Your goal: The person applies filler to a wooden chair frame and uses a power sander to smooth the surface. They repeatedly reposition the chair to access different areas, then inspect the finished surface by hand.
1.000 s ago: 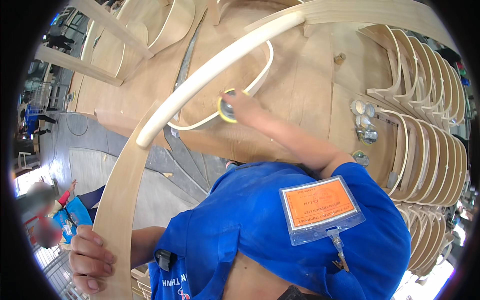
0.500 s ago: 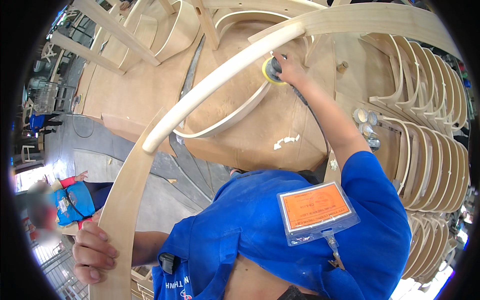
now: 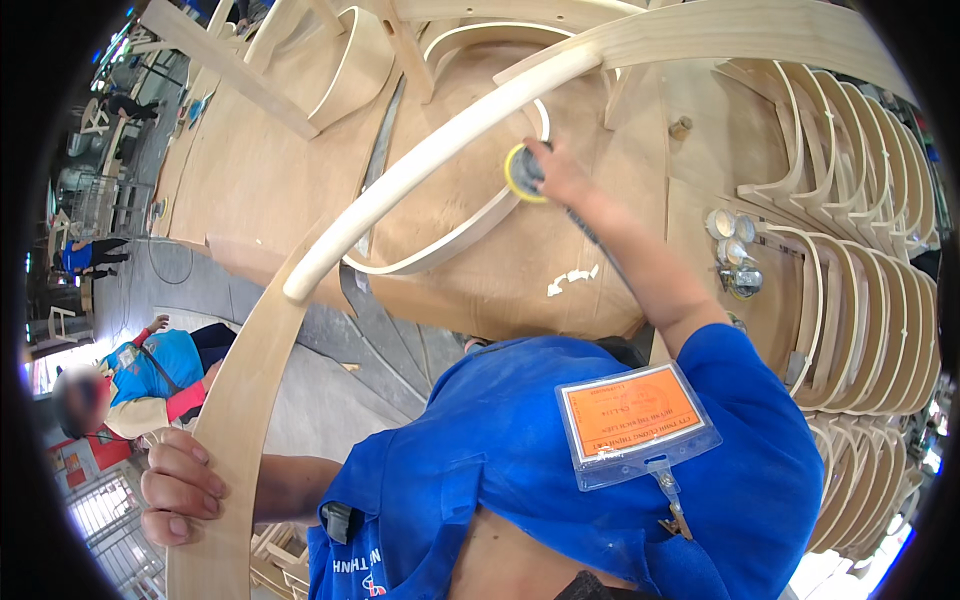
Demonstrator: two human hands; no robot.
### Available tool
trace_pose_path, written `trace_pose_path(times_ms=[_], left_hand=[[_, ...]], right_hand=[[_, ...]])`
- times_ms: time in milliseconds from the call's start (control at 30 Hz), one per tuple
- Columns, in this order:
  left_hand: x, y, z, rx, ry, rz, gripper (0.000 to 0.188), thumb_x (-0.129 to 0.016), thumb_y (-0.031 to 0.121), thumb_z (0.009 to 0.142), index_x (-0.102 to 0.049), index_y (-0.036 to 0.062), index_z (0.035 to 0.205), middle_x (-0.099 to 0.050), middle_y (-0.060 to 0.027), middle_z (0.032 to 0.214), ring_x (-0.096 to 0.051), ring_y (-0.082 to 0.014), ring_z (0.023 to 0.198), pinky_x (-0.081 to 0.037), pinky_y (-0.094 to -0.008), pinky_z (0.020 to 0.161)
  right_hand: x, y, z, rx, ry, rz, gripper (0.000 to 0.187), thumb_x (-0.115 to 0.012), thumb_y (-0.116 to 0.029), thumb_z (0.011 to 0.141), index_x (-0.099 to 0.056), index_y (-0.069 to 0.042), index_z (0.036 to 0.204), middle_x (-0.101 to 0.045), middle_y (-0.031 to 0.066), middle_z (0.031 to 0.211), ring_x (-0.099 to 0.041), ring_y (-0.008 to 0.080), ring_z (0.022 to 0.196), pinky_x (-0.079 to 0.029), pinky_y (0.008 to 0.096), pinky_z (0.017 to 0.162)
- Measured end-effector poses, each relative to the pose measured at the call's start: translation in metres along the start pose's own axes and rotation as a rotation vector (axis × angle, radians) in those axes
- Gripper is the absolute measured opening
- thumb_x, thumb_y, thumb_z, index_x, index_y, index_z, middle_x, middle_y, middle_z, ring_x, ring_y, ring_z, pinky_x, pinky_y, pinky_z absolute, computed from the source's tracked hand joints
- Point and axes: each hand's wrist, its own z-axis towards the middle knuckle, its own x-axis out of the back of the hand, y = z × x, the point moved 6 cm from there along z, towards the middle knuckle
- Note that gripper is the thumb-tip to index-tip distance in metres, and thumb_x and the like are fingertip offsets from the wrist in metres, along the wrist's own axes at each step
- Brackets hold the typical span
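Observation:
My left hand (image 3: 183,490) is wrapped round the lower left part of a long curved wooden frame (image 3: 243,412), which arcs up across the view to the far right. Gripped in my right hand (image 3: 560,172) is a round power sander (image 3: 526,174) with a yellow pad edge and a dark body. A hose or cord (image 3: 583,228) trails from it under my forearm. The sander is against or just over a thin bent wooden band (image 3: 445,250) that curves below the frame; contact cannot be made out. My right fingers partly cover the sander.
Brown sheeting covers the worktable (image 3: 500,300), where white scraps (image 3: 572,279) lie. Stacks of curved wooden parts (image 3: 840,290) stand at right beside several small round tins (image 3: 735,250). More wooden frames (image 3: 235,70) are at far left. A person (image 3: 155,370) works at left.
My right hand has moved the sander left and slightly nearer, along the bent band. My left hand keeps its grip on the frame. The person at left has shifted posture.

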Motion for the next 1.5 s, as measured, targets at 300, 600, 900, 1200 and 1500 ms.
trace_pose_path(times_ms=[300,600,900,1200,1500], left_hand=[[-0.003,0.001,0.004,-0.005,-0.165,-0.036,0.016,-0.044,0.025,0.091,-0.051,0.0117,0.089,-0.048,-0.0013,0.064,-0.049,-0.0148,0.056,-0.038,-0.0341,0.064],[0.033,-0.013,-0.003,-0.008,-0.485,-0.198,0.022,-0.048,0.024,0.091,-0.054,0.0051,0.100,-0.060,-0.0128,0.082,-0.060,-0.0256,0.072,-0.046,-0.0391,0.070],[0.052,-0.047,0.004,0.106,-0.657,-0.314,0.021,-0.045,0.019,0.093,-0.053,0.0012,0.102,-0.059,-0.0147,0.085,-0.056,-0.0258,0.072,-0.045,-0.0370,0.068],[0.049,-0.040,0.019,0.127,-0.646,-0.215,0.023,-0.048,0.020,0.091,-0.053,0.0010,0.104,-0.059,-0.0159,0.089,-0.056,-0.0278,0.077,-0.045,-0.0386,0.072],[0.038,-0.058,0.030,0.119,-0.549,-0.087,0.027,-0.051,0.022,0.090,-0.053,0.0008,0.106,-0.059,-0.0172,0.094,-0.057,-0.0299,0.083,-0.045,-0.0401,0.076]], right_hand=[[-0.050,-0.118,-0.071,0.111,-0.220,0.010,0.073,-0.060,0.000,0.075,-0.035,-0.024,0.139,-0.032,0.0242,0.136,-0.060,0.0383,0.102,-0.052,0.0423,0.083],[-0.050,-0.087,-0.113,0.258,-0.260,0.364,0.080,-0.068,-0.007,0.072,-0.032,-0.024,0.142,-0.035,0.0213,0.137,-0.053,0.0385,0.111,-0.046,0.0423,0.092],[-0.018,0.167,-0.146,-0.637,0.102,0.071,0.065,-0.068,-0.005,0.071,-0.044,-0.024,0.128,-0.047,0.0181,0.126,-0.059,0.0365,0.103,-0.050,0.0442,0.086],[-0.042,0.223,-0.157,-0.884,0.052,0.108,0.062,-0.063,-0.004,0.078,-0.041,-0.027,0.130,-0.041,0.0161,0.132,-0.054,0.0348,0.113,-0.049,0.0426,0.087],[0.074,0.103,-0.059,-0.275,0.482,0.379,0.109,-0.082,-0.051,0.058,-0.027,-0.013,0.144,-0.030,0.0150,0.144,-0.026,0.0361,0.134,-0.026,0.0475,0.109]])
